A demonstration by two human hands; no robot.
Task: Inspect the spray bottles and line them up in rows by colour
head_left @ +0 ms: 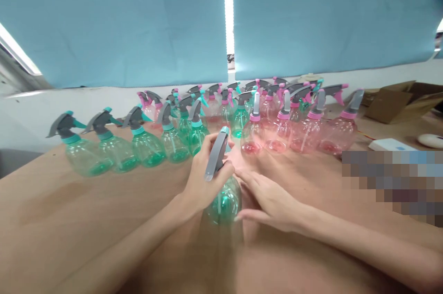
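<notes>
A green see-through spray bottle [223, 204] with a grey trigger head stands on the brown table [69, 220] in front of me. My left hand [204, 178] is wrapped round its neck and spray head [216, 155]. My right hand [266, 199] lies against the bottle's right side, fingers stretched along the body, thumb under it. Both forearms reach in from the bottom edge.
Several green spray bottles [117, 146] stand in rows at the back left and several pink ones [301, 130] at the back right. An open cardboard box [398, 100], a white flat box [389, 145] and a white mouse [431, 140] sit far right. Blue curtains hang behind.
</notes>
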